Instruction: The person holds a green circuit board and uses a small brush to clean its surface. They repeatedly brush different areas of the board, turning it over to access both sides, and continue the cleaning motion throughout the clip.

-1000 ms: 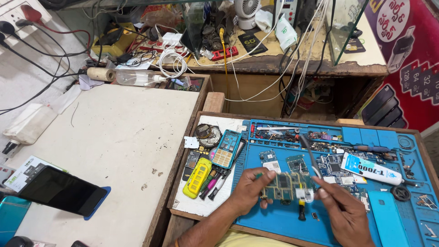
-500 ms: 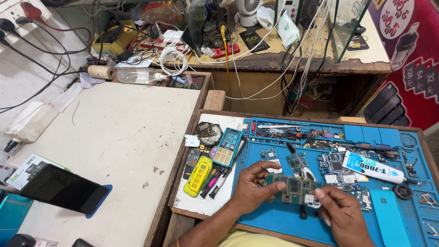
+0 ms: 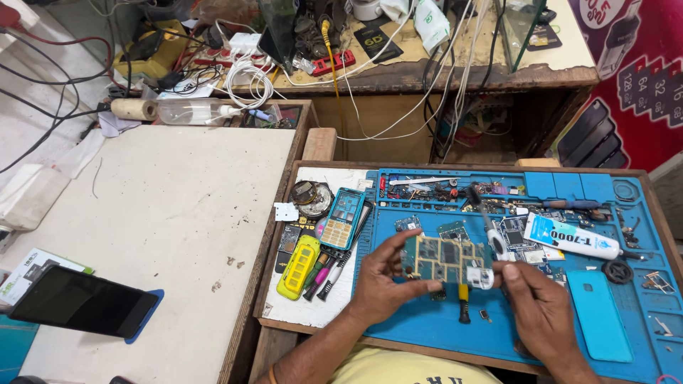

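Your wooden tray carries a blue work mat whose shallow moulded compartments along the far edge hold small dark screws, chips and scraps of circuit; the parts are too small to tell one by one. Beyond your right fingers a white tube of glue lies across the mat, a small black wheel-shaped part sits just beside its cap end, and a flat turquoise phone cover lies to the outside of your right hand.

Your left hand grips the green circuit board, fingers curled over the far edge and thumb pressed under the near one, so the board is lifted off the mat and tilted toward you. It is a flat rectangle, studded with square metal shields. Your right hand is closed in a pinch at the board's right end, on a small white-and-silver piece there. A white-handled tool rises just behind those fingers; you cannot tell whether they grip it.

Below the board a screwdriver with a yellow collar lies on the mat. To the outside of your left fingers, on a white sheet, rest a teal keypad phone frame, a yellow phone casing and a round speaker. Far left, a black smartphone lies on the pale, scuffed counter.
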